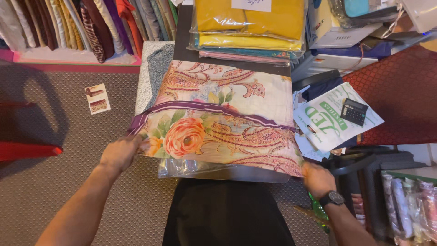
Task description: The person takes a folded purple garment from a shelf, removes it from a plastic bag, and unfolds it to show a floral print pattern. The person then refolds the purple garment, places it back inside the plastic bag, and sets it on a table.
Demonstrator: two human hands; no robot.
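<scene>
Floral fabric (pixel 218 123) — btwn both hands (pixel 120 152)

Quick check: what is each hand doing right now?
Left hand: closed on the floral cloth, left edge.
Right hand: closed on the cloth's right corner.

1 floral cloth (pixel 214 123), 1 calculator (pixel 354 111)
</scene>
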